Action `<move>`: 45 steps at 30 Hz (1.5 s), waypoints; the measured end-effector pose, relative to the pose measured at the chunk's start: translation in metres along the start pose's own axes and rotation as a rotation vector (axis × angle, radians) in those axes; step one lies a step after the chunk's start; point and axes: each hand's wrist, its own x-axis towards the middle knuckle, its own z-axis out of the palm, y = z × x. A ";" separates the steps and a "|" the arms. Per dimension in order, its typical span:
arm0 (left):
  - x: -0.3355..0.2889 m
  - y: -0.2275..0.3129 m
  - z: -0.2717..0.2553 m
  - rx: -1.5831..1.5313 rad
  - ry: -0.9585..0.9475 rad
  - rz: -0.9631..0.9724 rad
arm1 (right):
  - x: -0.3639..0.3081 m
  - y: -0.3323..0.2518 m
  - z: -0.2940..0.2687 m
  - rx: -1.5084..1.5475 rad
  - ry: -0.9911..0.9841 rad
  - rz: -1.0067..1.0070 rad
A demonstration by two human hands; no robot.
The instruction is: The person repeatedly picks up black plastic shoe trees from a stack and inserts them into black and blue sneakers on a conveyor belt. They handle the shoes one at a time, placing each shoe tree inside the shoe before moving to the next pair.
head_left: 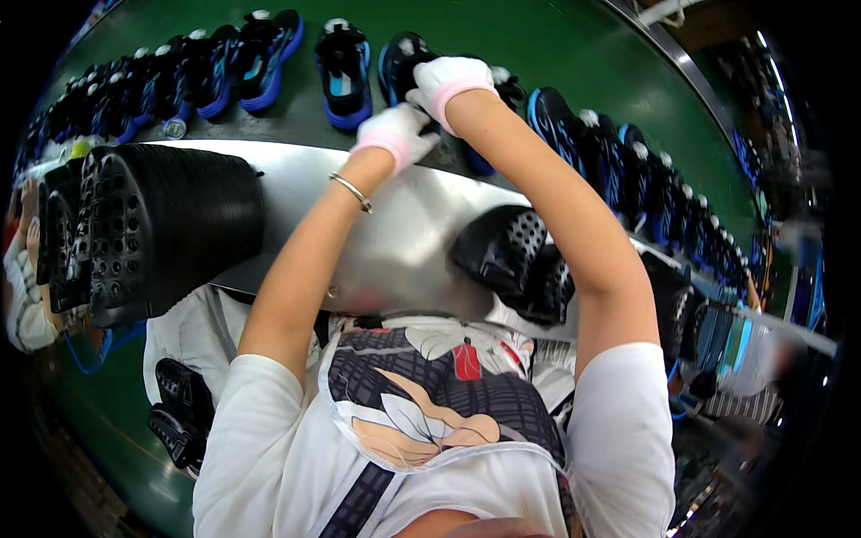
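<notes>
A black sneaker (402, 58) with blue trim lies toe away on the green belt, its heel end hidden under my gloved hands. My left hand (399, 133), in a white glove with a pink cuff, is bent round the heel end of that sneaker. From the right, my right hand (451, 79), gloved the same way, reaches across and closes on the sneaker's opening. What lies between the fingers is covered. Just left stands another black sneaker (343, 72) with a blue sole. Partly behind my right forearm is one more sneaker (508, 85).
Rows of sneakers (215, 76) run along the belt (502, 31) to both sides. On the metal worktop (395, 229), a stack of black perforated plastic pieces (170, 224) stands left; loose similar pieces (511, 255) lie right. A person's arm (31, 233) shows at far left.
</notes>
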 end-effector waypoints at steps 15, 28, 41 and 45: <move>-0.064 0.022 0.008 0.017 0.815 0.368 | -0.324 0.054 0.050 0.860 0.358 0.467; -0.124 0.078 0.083 -0.503 0.205 0.266 | -0.330 0.044 0.078 0.580 0.408 0.336; -0.116 0.100 0.005 -1.260 -0.288 0.220 | -0.310 0.047 0.009 0.717 0.650 0.050; -0.123 0.096 0.002 -1.810 -0.650 0.147 | -0.270 0.022 -0.004 0.727 0.608 -0.140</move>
